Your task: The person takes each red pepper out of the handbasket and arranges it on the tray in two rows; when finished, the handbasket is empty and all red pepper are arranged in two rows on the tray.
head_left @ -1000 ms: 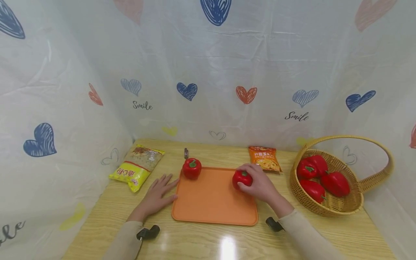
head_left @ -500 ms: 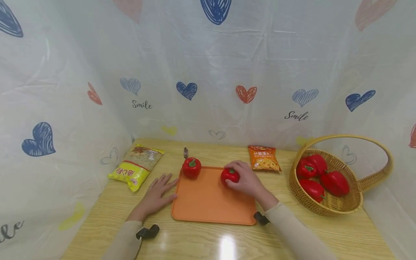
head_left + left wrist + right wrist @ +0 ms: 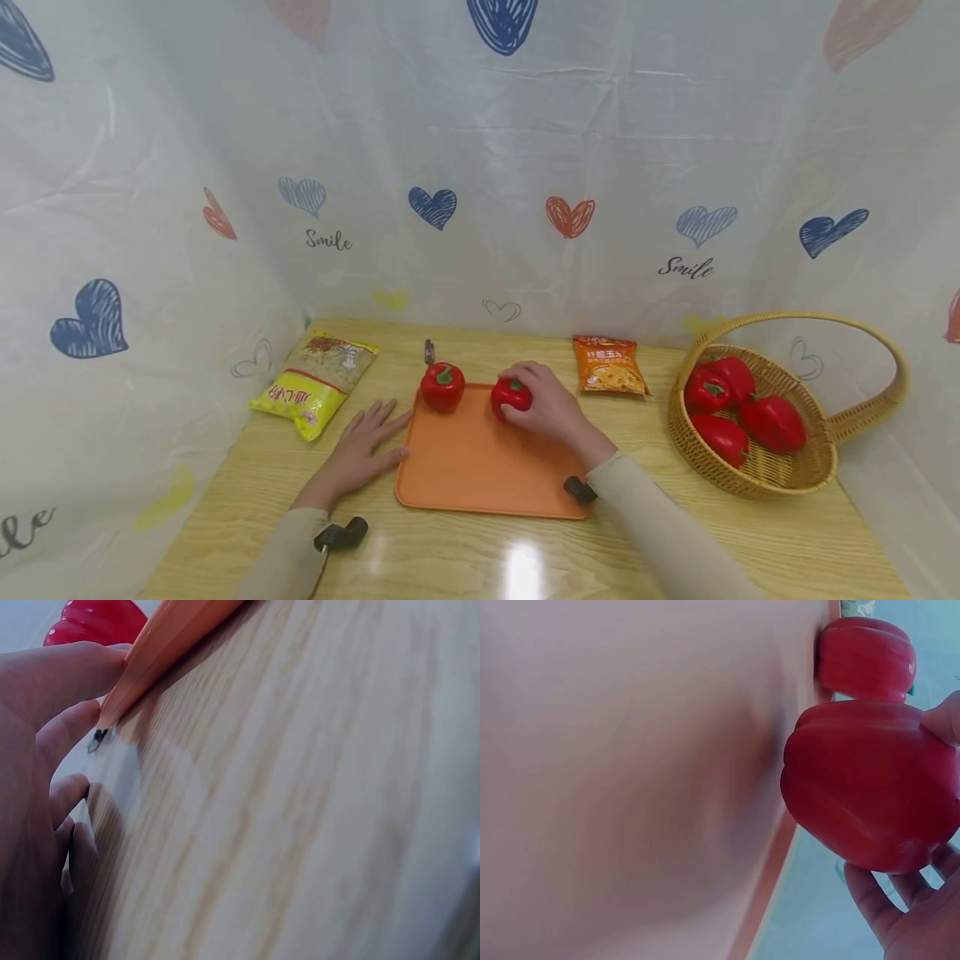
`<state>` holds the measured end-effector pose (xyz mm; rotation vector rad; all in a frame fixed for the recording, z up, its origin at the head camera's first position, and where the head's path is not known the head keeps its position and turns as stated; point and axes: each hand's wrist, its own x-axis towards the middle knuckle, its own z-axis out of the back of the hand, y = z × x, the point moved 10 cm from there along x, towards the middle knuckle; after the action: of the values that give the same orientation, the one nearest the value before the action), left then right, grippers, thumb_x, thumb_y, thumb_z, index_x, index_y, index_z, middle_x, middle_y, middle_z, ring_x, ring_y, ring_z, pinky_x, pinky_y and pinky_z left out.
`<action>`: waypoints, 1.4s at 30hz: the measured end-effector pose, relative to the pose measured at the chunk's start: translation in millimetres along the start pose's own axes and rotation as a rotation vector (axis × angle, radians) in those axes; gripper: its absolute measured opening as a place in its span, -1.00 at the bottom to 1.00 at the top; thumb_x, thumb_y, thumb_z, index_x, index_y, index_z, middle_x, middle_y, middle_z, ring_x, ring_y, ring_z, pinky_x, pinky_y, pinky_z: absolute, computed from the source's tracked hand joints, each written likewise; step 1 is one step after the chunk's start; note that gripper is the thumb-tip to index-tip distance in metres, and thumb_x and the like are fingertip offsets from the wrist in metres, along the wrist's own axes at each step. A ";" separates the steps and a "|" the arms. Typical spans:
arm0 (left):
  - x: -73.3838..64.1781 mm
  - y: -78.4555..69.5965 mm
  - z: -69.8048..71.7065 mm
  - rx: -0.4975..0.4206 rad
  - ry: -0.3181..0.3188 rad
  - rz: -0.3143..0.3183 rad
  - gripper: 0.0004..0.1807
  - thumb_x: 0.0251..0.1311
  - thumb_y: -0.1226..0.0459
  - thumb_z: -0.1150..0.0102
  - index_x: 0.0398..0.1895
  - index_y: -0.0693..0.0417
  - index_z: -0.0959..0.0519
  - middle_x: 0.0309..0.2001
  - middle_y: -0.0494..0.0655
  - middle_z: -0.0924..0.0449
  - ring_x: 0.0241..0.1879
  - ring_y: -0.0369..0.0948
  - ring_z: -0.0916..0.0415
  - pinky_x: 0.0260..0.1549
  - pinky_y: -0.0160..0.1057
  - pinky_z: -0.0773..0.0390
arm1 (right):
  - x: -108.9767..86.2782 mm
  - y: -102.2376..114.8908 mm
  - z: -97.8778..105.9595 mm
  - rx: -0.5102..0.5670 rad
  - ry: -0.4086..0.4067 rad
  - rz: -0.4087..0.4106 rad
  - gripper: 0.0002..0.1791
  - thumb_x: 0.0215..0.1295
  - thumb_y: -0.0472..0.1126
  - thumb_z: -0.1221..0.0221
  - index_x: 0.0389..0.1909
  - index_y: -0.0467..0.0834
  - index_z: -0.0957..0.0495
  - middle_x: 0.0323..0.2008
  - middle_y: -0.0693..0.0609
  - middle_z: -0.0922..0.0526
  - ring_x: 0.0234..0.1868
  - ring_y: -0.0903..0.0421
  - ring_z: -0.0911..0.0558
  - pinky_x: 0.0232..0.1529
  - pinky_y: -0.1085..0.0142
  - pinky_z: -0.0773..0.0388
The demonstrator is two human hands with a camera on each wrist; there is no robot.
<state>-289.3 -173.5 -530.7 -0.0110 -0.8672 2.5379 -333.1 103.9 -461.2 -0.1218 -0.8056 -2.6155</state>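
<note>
My right hand (image 3: 546, 406) grips a red bell pepper (image 3: 510, 402) over the back part of the orange tray (image 3: 487, 467). In the right wrist view, thumb and fingers curl round that held pepper (image 3: 870, 787), close over the tray. A second red bell pepper (image 3: 442, 387) stands at the tray's back left corner, stem up, to the left of the held one. My left hand (image 3: 360, 454) lies with fingers spread at the tray's left edge; the left wrist view has its thumb (image 3: 82, 671) touching the tray's side.
A wicker basket (image 3: 813, 479) with several red peppers stands on the right. An orange snack bag (image 3: 611, 367) lies behind the tray, a yellow bag of pasta (image 3: 318, 383) at the left. A small dark object (image 3: 429, 352) sits behind the standing pepper.
My right hand has carried the bell pepper leftward over the tray, closer to the standing pepper. The left hand has stayed at the tray's edge.
</note>
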 end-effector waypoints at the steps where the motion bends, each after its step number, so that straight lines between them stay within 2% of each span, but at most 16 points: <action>1: 0.2 0.0 0.0 0.000 0.000 -0.001 -0.28 0.34 -0.10 -0.21 0.52 -0.14 -0.35 0.57 0.16 -0.10 0.58 0.21 0.14 0.50 0.25 0.27 | 1.6 0.4 -1.0 -0.001 0.002 -0.001 -0.49 0.20 -0.04 -0.41 0.18 0.09 -0.57 0.19 0.07 -0.50 0.20 0.02 -0.46 0.08 0.07 -0.65; 7: 0.4 0.5 -0.5 -0.001 0.001 -0.004 -0.28 0.34 -0.10 -0.21 0.52 -0.14 -0.36 0.57 0.16 -0.10 0.58 0.21 0.14 0.50 0.25 0.26 | 11.3 6.5 -6.8 0.026 0.010 0.031 -0.50 0.21 -0.08 -0.40 0.19 0.04 -0.57 0.19 0.03 -0.51 0.19 -0.01 -0.46 0.10 0.11 -0.64; 12: 0.3 -0.4 0.3 0.000 0.001 -0.008 -0.29 0.35 -0.08 -0.22 0.52 -0.12 -0.36 0.57 0.18 -0.11 0.57 0.22 0.13 0.50 0.25 0.26 | 16.6 6.4 -11.2 0.047 -0.004 0.026 -0.50 0.22 -0.09 -0.40 0.19 0.01 -0.57 0.20 0.00 -0.51 0.20 -0.03 -0.46 0.11 0.09 -0.63; 20: 0.8 -2.1 2.1 0.005 -0.003 -0.014 -0.29 0.34 -0.07 -0.23 0.51 -0.10 -0.38 0.56 0.18 -0.12 0.57 0.22 0.11 0.49 0.26 0.24 | 21.3 2.7 -17.6 0.071 0.011 -0.012 -0.46 0.22 -0.11 -0.40 0.23 0.00 -0.53 0.25 0.01 -0.47 0.24 -0.02 -0.43 0.10 0.09 -0.65; 26: 0.9 -0.9 0.6 0.006 0.003 -0.006 -0.29 0.34 -0.07 -0.23 0.51 -0.11 -0.37 0.57 0.16 -0.11 0.57 0.21 0.12 0.50 0.24 0.23 | 20.7 -1.4 -20.0 0.136 0.037 -0.068 -0.33 0.21 -0.13 -0.43 0.33 -0.01 -0.43 0.29 0.01 -0.44 0.26 -0.02 -0.43 0.11 0.07 -0.65; 29: 0.7 -0.9 0.9 0.001 0.001 -0.005 -0.29 0.34 -0.07 -0.23 0.51 -0.11 -0.37 0.57 0.17 -0.11 0.58 0.21 0.13 0.50 0.24 0.24 | 20.4 -1.2 -19.9 0.152 0.042 -0.071 -0.34 0.21 -0.14 -0.43 0.32 -0.02 -0.43 0.30 0.00 -0.44 0.27 -0.02 -0.43 0.14 0.07 -0.63; 42: 0.0 -1.3 1.7 -0.007 -0.008 -0.006 -0.30 0.34 -0.07 -0.23 0.50 -0.10 -0.39 0.57 0.17 -0.11 0.57 0.21 0.12 0.50 0.24 0.24 | 20.4 3.7 -19.8 0.109 0.052 -0.023 -0.35 0.17 -0.13 -0.46 0.27 -0.05 -0.45 0.28 -0.01 -0.44 0.29 -0.04 -0.42 0.14 0.04 -0.63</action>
<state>-289.1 -173.6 -528.5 -0.0001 -0.8782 2.5313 -349.7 82.9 -471.7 -0.0142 -0.9336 -2.5779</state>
